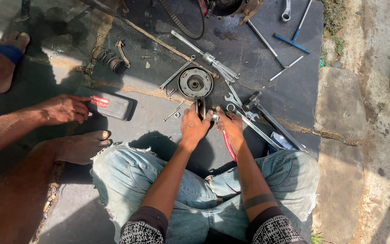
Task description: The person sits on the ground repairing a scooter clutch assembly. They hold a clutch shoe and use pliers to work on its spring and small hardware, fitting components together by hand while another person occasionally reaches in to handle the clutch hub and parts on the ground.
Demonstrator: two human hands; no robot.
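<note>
Both hands grasp upright metal disc (200, 107): left hand (193, 126), right hand (229, 126), fingers clenched; clutch assembly (195, 83) just beyond on mat (294, 90).

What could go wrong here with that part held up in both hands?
1. The left hand and right hand hold the small metal part above the ground; a slip might drop it onto the round clutch assembly.
2. Loose bolts lie close by and could get knocked away.
3. Another person's hand on the grey case and bare foot sit near scattered wrenches.
</note>
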